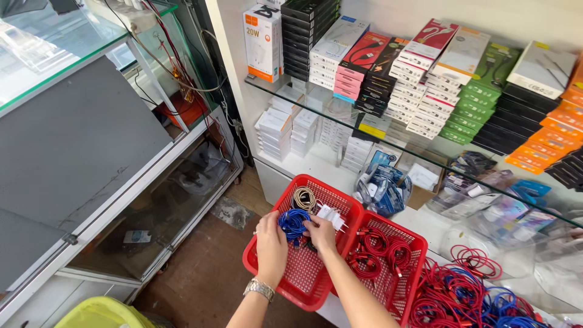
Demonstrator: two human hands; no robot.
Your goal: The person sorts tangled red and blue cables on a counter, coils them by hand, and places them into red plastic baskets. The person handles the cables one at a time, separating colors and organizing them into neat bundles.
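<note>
While both hands meet over the left red basket (303,285), the left hand (271,243) and right hand (320,232) close their fingers on a coiled blue cable (293,222). Its bundle runs roughly left to right between the hands, just above the basket's mesh floor. A beige coiled cable (303,198) and white plugs (331,215) lie behind it. Touching on the right, a second red basket (413,267) holds red cables (373,252). Both sit on a white shelf (303,165) under a glass shelf (316,108) stacked with boxes (413,79); a glass showcase (91,158) stands left.

White shelving unit (234,73), glass display counter (79,158), brown floor (206,279).
</note>
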